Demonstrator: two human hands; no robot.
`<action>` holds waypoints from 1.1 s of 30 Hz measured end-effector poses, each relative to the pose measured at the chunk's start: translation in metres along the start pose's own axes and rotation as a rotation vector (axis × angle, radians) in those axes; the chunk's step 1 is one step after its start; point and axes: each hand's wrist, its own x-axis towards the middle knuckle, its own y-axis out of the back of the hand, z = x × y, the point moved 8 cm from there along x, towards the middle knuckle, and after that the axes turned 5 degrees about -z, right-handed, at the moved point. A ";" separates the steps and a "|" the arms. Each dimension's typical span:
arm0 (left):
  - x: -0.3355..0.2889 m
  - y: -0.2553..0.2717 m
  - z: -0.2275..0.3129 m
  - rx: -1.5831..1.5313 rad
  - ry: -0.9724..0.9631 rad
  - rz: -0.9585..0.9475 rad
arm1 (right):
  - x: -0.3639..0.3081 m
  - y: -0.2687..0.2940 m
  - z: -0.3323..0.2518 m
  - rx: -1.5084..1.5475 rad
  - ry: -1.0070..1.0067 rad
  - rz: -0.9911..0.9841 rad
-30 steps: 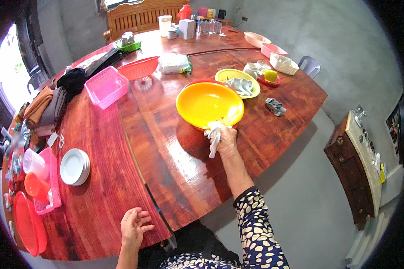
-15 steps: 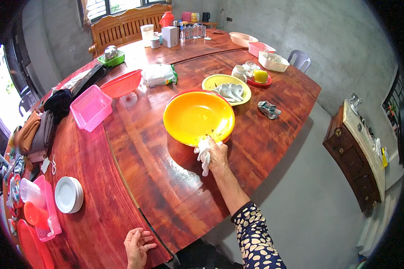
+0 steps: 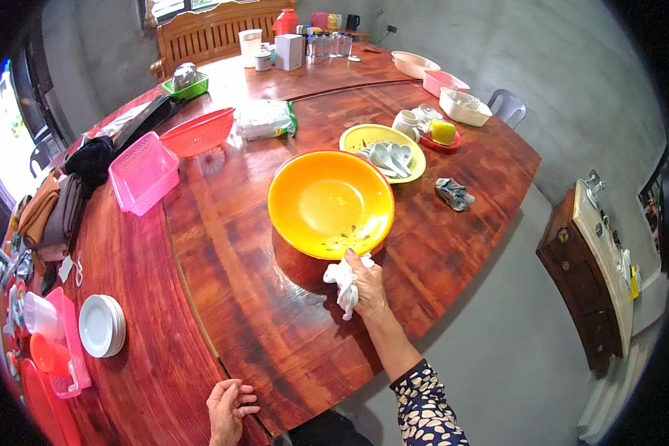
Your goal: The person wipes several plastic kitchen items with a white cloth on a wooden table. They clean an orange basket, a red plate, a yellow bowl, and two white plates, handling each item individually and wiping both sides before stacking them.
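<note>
The right hand [image 3: 368,286], fingers closed round a white cloth [image 3: 342,288], now sits lower at the rim of the yellow basin [image 3: 331,197], so more flower print [image 3: 353,239] shows. The basin tilts over the table [image 3: 275,386]; 1 hand works it, the left hand [image 3: 229,407] empty, half-curled.

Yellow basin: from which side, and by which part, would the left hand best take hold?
Probably the left rim of the yellow basin, approached from the left by the left hand, thumb inside, fingers beneath. The wall flares to an open edge there; the right hand and white cloth occupy the near rim, and the dish of spoons lies toward the far right.
</note>
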 end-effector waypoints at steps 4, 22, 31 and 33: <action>-0.001 -0.003 0.007 -0.004 0.041 -0.030 | -0.026 -0.002 0.010 -0.061 -0.094 -0.092; 0.009 0.198 0.139 -0.454 -0.467 0.461 | -0.155 -0.099 0.106 -1.647 0.813 -0.494; 0.045 0.288 0.184 -0.214 -0.323 0.527 | -0.152 -0.103 0.108 -1.669 0.746 -0.454; 0.055 0.294 0.189 -0.132 -0.264 0.486 | -0.142 -0.119 0.116 -1.539 0.645 -0.525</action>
